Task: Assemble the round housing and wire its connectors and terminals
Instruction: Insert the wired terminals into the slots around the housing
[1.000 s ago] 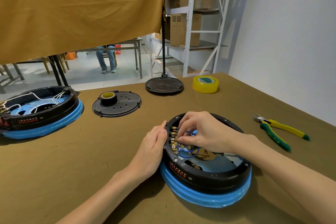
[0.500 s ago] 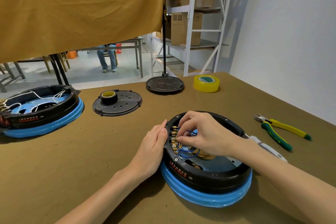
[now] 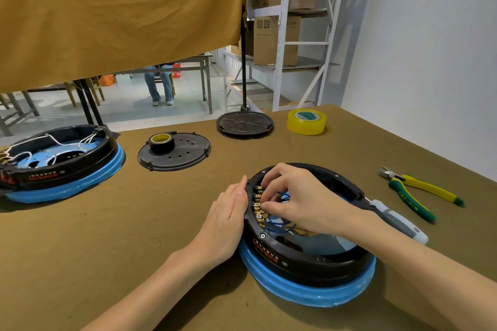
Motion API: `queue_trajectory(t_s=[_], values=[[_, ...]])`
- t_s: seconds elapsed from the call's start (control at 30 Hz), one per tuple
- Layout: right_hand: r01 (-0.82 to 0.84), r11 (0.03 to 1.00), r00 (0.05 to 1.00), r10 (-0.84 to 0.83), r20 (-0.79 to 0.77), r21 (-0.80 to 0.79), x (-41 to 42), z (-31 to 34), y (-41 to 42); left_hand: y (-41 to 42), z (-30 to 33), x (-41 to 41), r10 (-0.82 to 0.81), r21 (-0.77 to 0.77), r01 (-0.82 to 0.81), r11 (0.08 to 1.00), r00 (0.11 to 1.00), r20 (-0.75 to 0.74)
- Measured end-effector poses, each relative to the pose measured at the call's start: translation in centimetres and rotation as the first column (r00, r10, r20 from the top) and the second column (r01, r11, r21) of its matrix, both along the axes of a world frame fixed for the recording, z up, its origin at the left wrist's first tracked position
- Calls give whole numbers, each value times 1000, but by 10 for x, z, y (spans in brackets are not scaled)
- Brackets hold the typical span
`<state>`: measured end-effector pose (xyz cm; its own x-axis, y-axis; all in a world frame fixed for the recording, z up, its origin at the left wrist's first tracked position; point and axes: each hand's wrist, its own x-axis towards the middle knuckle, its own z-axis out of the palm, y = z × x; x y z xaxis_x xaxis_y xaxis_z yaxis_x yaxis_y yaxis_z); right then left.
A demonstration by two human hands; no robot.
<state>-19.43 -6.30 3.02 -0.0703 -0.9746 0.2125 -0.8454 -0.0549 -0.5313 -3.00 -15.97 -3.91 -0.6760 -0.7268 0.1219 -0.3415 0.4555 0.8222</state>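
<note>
round black housing on a blue base ring (image 3: 309, 263) is set near the front of the brown tabletop (image 3: 94, 236) | left hand (image 3: 228, 220) is laid flat, fingers straight, against its outer rim | right hand (image 3: 298, 199) is curled inside, apparently pinching a thin blue wire (image 3: 279, 227) at the brass terminals (image 3: 258, 205)

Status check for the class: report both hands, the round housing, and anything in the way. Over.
Left hand flat against housing rim, steadying. Right hand inside, fingertips pinching at the brass terminals. Screwdriver beside the housing, nothing blocking.
</note>
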Motion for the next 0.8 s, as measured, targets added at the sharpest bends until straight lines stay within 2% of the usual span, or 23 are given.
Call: queue_trajectory(t_s=[0.23, 0.4, 0.57, 0.8], values=[[-22, 999, 1000, 23, -8, 28, -2, 6, -3, 7, 14, 1, -32, 71, 28, 997, 998, 50], [-80, 992, 994, 87, -65, 100, -3, 17, -9, 14, 26, 3, -74, 4, 74, 997, 989, 129], [-83, 995, 995, 86, -53, 60, -1, 10, -8, 14, 26, 3, -80, 10, 79, 997, 989, 123], [-95, 995, 995, 95, -8, 0, -2, 1, -5, 3, 16, 8, -134, 9, 135, 991, 969, 205]])
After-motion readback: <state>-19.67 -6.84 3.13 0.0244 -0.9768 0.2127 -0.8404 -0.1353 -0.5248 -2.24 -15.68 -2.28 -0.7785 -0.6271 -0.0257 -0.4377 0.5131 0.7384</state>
